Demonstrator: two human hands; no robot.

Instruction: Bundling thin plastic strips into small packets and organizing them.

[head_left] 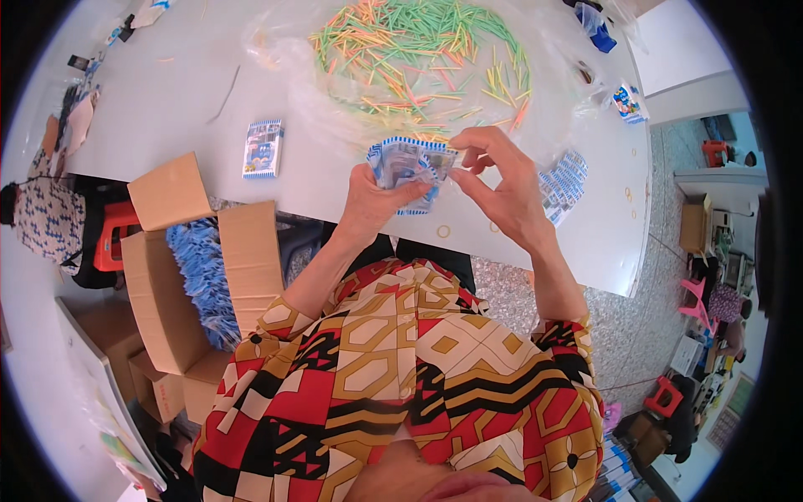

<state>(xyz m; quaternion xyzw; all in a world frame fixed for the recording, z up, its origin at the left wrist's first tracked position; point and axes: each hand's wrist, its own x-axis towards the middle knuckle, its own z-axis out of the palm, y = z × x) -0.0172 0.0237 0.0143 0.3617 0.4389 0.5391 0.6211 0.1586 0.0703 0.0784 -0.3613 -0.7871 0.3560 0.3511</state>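
L hand (368, 207) has the clear plastic packet w/ blue-and-white striped trim (401, 161) pinched, over the white surface's (188, 109) near edge. Packet's just left of the R hand (512, 186), striped rim approx. L-to-R; R thumb & index parted, can't tell if gripping. Thin green, yellow & orange sticks (427, 50) lie beyond, R hand nearer.

A small, partly see-through film packet (408, 159) sits at 12 o'clock from the middle of the view, gripped at its 8 o'clock side. It is creased and slightly bent, with blue-and-white stripes along its 12 and 6 o'clock edges and a blue patch toward 5 o'clock. Whether its mouth is open cannot be told.
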